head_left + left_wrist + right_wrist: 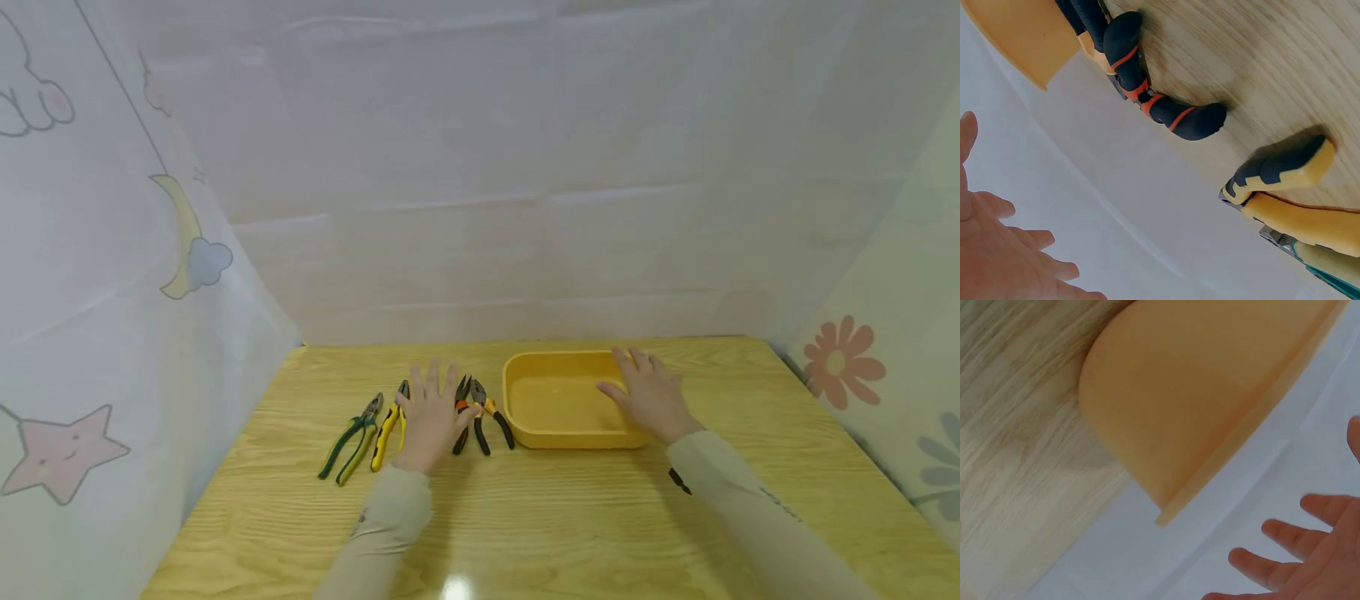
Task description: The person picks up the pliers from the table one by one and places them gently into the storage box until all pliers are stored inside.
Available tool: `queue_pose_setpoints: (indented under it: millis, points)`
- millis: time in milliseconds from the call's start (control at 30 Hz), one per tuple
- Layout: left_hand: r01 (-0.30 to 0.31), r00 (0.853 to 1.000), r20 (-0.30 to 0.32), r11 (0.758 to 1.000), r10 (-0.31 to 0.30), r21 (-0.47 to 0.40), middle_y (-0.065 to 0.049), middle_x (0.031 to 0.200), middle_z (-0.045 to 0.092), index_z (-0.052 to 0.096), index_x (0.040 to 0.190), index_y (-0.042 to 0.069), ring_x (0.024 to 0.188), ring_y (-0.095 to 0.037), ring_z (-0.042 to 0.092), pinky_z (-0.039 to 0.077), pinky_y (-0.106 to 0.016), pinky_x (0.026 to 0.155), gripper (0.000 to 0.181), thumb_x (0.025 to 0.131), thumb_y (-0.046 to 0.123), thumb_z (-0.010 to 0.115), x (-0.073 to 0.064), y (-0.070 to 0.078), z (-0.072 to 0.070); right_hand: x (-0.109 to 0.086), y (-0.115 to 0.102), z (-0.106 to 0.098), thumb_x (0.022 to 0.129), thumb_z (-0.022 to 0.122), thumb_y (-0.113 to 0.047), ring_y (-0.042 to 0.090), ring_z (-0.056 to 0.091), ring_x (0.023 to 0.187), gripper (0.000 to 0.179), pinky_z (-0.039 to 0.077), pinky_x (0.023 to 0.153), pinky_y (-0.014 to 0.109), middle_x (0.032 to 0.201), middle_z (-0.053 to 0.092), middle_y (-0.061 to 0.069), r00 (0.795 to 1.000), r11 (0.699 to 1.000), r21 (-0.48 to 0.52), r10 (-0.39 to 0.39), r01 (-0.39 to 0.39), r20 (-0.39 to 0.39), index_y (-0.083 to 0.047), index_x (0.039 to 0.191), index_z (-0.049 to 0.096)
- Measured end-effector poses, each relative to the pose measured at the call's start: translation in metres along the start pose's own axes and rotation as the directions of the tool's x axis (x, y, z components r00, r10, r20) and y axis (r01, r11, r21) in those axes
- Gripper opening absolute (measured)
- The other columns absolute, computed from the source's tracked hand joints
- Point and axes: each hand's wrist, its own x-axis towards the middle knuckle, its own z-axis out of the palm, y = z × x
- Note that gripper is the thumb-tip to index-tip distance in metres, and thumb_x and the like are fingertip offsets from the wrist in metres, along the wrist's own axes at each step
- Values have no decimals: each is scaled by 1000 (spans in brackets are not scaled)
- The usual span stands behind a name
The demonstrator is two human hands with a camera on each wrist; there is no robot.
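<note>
- Green pliers (367, 423), yellow pliers (386, 435), red-black pliers (461, 407) + black-yellow pliers (503, 423) in a row on tabletop (540, 525), all L of tray (581, 440). Heads away, handles twd person, prob so handles come to hand first.
- All 4 lie flat, handles splayed; prob just own wt keeping them put.
- Tray sits mouth up, just beside black-yellow pliers; can't tell if they touch. Long side faces person, prob so the inside is easy to reach.
- L hand (433, 423) over the row, btwn yellow + red-black pliers, hiding part of both. Fingers + thumb fanned wide, pointing away; grip has hold of nothing. L wrist cam: fingertips apart from pliers.
- R hand (652, 402) over tray's R end. Fingers spread, thumb out over the inside; grip wide, nothing held. R wrist cam: fingertips off the rim, no contact visible.
- Both sleeves (L (397, 508), R (712, 467)) come in from near side, angled inward; elbows n/v.
- Pale sheet (480, 167) hangs behind tabletop.
</note>
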Motion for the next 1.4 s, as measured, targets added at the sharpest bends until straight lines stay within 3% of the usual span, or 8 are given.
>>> queue_pose_setpoints:
  millis: [267,633,767,1033,1400]
  points:
    - [47,998,49,999,-47,-13,-24,159,10,22,156,11,142,-50,-1,10,-77,101,78,96,49,54,-10,-14,-4,-4,4,1,97,56,-44,60,34,123,71,31,85,79,143,33,35,1000,1000,-16,-17,16,-8,2,147,35]
    - [31,999,23,1000,-31,-2,-28,156,15,26,154,5,141,-54,4,13,-80,97,77,96,46,56,-21,-25,-15,-7,12,4,99,56,-36,58,42,117,63,39,86,70,137,40,37,998,1000,-24,-18,16,-54,7,143,40]
    - [39,999,26,999,-38,-10,-29,156,15,24,154,5,140,-54,5,12,-80,97,79,95,47,56,-24,-30,-15,-7,17,5,99,57,-28,57,47,112,59,43,86,66,130,45,39,997,999,29,-27,29,-72,11,140,41]
    - [76,996,54,997,-76,1,-28,156,12,23,155,4,140,-55,3,16,-81,95,78,97,43,57,-31,-40,-18,-2,30,5,102,51,-20,59,38,120,55,32,98,67,133,38,42,999,969,245,31,-35,20,18,139,35]
    - [76,996,40,997,-77,17,-31,153,19,28,152,1,138,-57,11,20,-81,93,76,96,42,59,-39,-55,-20,1,37,-4,99,53,-6,58,43,114,50,43,89,63,127,40,46,994,943,317,88,-104,65,22,136,34]
